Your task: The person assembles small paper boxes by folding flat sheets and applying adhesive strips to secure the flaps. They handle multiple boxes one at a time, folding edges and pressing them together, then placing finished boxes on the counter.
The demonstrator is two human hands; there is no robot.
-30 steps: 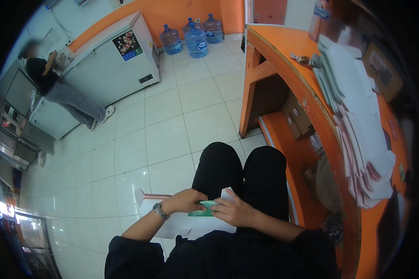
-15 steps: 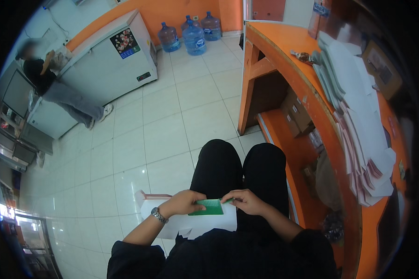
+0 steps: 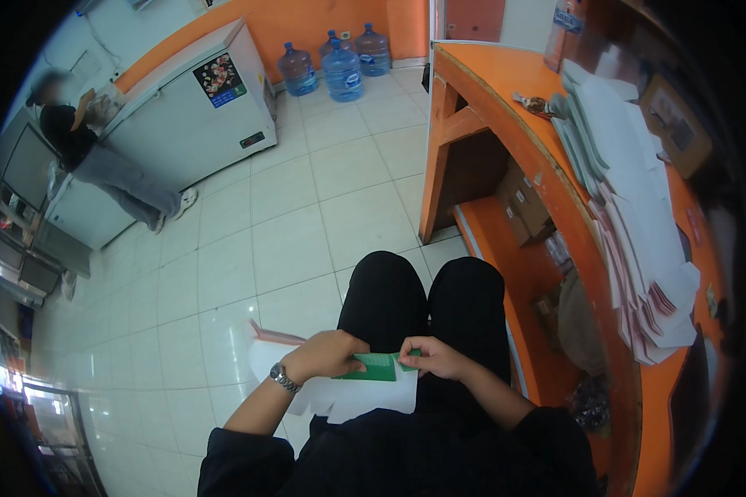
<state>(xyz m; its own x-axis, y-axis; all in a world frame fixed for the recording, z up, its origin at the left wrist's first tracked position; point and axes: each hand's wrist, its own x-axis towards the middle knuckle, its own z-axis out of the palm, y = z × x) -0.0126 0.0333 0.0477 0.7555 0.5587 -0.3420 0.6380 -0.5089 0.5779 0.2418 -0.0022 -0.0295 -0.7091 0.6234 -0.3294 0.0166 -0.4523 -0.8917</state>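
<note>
A flat green sheet (image 3: 377, 367) lies over a folded white paper (image 3: 373, 398) across my lap. My left hand (image 3: 331, 354), with a metal watch on its wrist, is closed on the green sheet's left side, thumb on top. Just right of that sheet, my right hand (image 3: 436, 359) pinches a small green piece (image 3: 409, 359) between thumb and fingers. A narrow pale gap shows between the piece and the sheet; whether they are still joined I cannot tell. Pinkish edges of the white paper stick out beyond my left hand.
An orange counter (image 3: 506, 112) curves along my right, bearing stacked white folded papers (image 3: 630, 190), a plastic bottle (image 3: 564, 33) and a wrapped item (image 3: 535, 104). Cardboard boxes (image 3: 524, 207) sit on its lower shelf. Far left, a person (image 3: 75, 137) stands by a chest freezer (image 3: 182, 116), near large water jugs (image 3: 342, 73).
My right hand has shifted slightly, its fingers now more curled around the small green piece. That piece shows more plainly, with a gap beside the green sheet. My left hand keeps its hold.
</note>
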